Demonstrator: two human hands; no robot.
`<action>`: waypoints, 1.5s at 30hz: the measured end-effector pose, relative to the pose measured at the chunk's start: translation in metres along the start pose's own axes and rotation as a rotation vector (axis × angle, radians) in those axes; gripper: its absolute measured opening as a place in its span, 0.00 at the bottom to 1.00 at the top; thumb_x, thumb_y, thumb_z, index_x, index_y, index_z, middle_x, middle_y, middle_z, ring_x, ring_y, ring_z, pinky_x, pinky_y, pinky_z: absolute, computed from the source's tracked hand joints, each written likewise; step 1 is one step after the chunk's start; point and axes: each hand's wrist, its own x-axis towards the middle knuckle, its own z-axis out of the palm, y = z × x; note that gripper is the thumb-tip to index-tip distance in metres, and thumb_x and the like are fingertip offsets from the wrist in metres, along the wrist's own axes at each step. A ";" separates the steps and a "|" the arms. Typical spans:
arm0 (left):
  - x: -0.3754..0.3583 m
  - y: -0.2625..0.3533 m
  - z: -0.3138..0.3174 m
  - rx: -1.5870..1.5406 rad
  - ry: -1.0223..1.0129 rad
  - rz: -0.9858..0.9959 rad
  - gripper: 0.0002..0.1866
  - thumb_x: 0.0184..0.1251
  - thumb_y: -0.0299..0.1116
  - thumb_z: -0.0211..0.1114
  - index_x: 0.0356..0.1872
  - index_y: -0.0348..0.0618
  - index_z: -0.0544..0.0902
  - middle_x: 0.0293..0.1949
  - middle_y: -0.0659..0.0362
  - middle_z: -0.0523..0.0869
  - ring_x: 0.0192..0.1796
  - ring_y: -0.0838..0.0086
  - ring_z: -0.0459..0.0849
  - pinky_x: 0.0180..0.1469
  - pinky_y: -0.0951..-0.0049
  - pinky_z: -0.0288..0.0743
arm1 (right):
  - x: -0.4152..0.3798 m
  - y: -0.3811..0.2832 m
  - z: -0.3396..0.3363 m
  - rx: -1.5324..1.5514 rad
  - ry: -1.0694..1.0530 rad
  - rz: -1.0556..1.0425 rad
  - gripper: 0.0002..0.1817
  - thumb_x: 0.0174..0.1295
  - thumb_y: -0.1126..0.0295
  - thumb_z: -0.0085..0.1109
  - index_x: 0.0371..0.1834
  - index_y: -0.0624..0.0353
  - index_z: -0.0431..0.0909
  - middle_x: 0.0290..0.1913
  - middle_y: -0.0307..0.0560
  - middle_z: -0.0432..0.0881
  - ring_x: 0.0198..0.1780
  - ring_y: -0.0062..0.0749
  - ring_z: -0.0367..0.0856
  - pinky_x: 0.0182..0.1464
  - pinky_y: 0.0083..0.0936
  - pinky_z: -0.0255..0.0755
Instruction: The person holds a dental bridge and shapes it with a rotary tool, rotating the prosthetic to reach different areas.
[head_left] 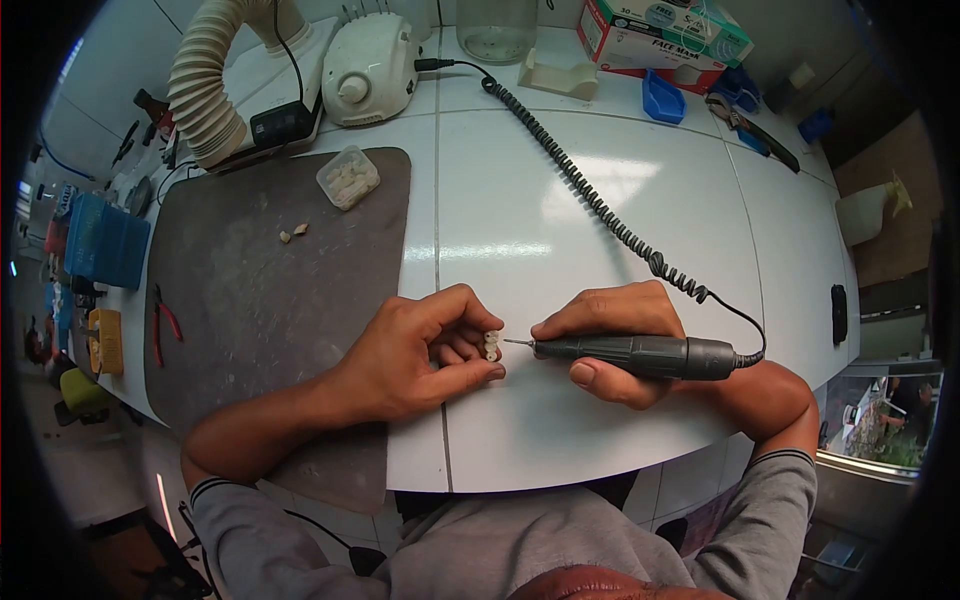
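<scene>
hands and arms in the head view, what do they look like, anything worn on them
Both hands are bare: the left hand and the right hand show no gloves, rings or watch. The forearms are uncovered too. The grey sleeves are pushed up toward the elbows, each ending in a ribbed cuff edged with a thin light stripe. The sleeves belong to a grey top seen at the bottom of the picture.
</scene>
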 end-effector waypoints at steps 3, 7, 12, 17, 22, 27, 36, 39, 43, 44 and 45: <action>0.000 0.001 0.000 -0.003 0.001 -0.008 0.16 0.70 0.27 0.78 0.54 0.33 0.83 0.40 0.57 0.93 0.42 0.81 0.93 0.44 0.81 0.86 | -0.002 0.003 0.000 0.045 0.002 -0.001 0.22 0.63 0.64 0.69 0.55 0.68 0.90 0.40 0.58 0.94 0.37 0.42 0.96 0.42 0.32 0.90; -0.001 -0.004 0.001 -0.050 0.020 -0.003 0.16 0.70 0.25 0.76 0.55 0.33 0.83 0.42 0.55 0.94 0.42 0.82 0.92 0.43 0.82 0.85 | -0.001 0.002 0.000 0.099 -0.023 0.042 0.23 0.64 0.63 0.69 0.57 0.68 0.89 0.41 0.58 0.94 0.38 0.42 0.96 0.44 0.32 0.90; -0.001 -0.003 -0.001 -0.098 0.006 -0.030 0.17 0.71 0.24 0.74 0.57 0.34 0.81 0.43 0.54 0.95 0.42 0.82 0.92 0.41 0.82 0.82 | 0.001 -0.001 0.000 0.114 -0.009 0.047 0.23 0.65 0.64 0.69 0.60 0.68 0.88 0.43 0.58 0.95 0.41 0.42 0.97 0.46 0.32 0.91; -0.002 -0.002 -0.002 -0.116 0.005 -0.008 0.18 0.72 0.24 0.73 0.58 0.34 0.79 0.44 0.54 0.95 0.43 0.82 0.92 0.41 0.82 0.80 | 0.002 -0.003 -0.002 0.103 -0.041 0.066 0.23 0.65 0.66 0.69 0.60 0.67 0.88 0.45 0.57 0.95 0.44 0.42 0.97 0.48 0.31 0.91; -0.002 0.001 -0.005 -0.107 -0.038 -0.044 0.17 0.74 0.22 0.74 0.58 0.33 0.78 0.49 0.51 0.94 0.51 0.78 0.93 0.46 0.83 0.82 | 0.002 -0.002 -0.001 0.088 -0.070 0.047 0.23 0.64 0.66 0.69 0.61 0.67 0.88 0.45 0.58 0.95 0.44 0.43 0.97 0.48 0.32 0.91; -0.001 -0.001 -0.004 -0.098 -0.032 -0.035 0.16 0.73 0.22 0.74 0.56 0.33 0.78 0.48 0.52 0.94 0.49 0.80 0.93 0.45 0.84 0.82 | 0.003 -0.004 -0.001 0.029 -0.113 0.039 0.23 0.64 0.66 0.70 0.61 0.67 0.88 0.46 0.59 0.94 0.44 0.44 0.97 0.47 0.33 0.91; -0.002 -0.003 -0.003 -0.065 -0.016 0.025 0.15 0.73 0.25 0.74 0.54 0.32 0.79 0.43 0.53 0.93 0.45 0.75 0.93 0.45 0.77 0.86 | 0.003 -0.004 0.000 -0.005 -0.122 0.046 0.23 0.65 0.65 0.71 0.60 0.66 0.88 0.44 0.58 0.94 0.42 0.44 0.96 0.46 0.33 0.91; -0.002 -0.003 -0.003 -0.065 -0.012 0.028 0.15 0.72 0.25 0.74 0.53 0.32 0.80 0.43 0.53 0.93 0.45 0.74 0.93 0.46 0.75 0.87 | 0.004 -0.005 0.001 -0.008 -0.118 0.046 0.23 0.65 0.65 0.71 0.60 0.66 0.88 0.44 0.58 0.94 0.42 0.43 0.96 0.46 0.33 0.91; -0.002 -0.003 -0.002 -0.067 -0.014 0.020 0.14 0.73 0.25 0.74 0.53 0.32 0.80 0.43 0.52 0.94 0.46 0.73 0.93 0.46 0.75 0.87 | 0.006 -0.006 0.001 -0.009 -0.122 0.044 0.23 0.64 0.66 0.71 0.60 0.66 0.88 0.44 0.58 0.94 0.42 0.43 0.96 0.46 0.33 0.91; -0.002 -0.002 -0.002 -0.061 -0.015 0.022 0.14 0.73 0.25 0.74 0.53 0.32 0.80 0.43 0.52 0.94 0.46 0.73 0.93 0.46 0.75 0.87 | 0.005 -0.004 0.001 -0.009 -0.119 0.037 0.23 0.64 0.66 0.72 0.60 0.66 0.88 0.44 0.58 0.94 0.42 0.43 0.96 0.46 0.33 0.91; -0.002 -0.002 -0.003 -0.056 -0.016 0.023 0.14 0.73 0.25 0.74 0.53 0.32 0.80 0.43 0.52 0.94 0.46 0.73 0.93 0.46 0.75 0.87 | 0.004 -0.003 0.001 -0.009 -0.117 0.031 0.23 0.64 0.66 0.72 0.60 0.66 0.88 0.44 0.58 0.94 0.42 0.43 0.96 0.45 0.32 0.91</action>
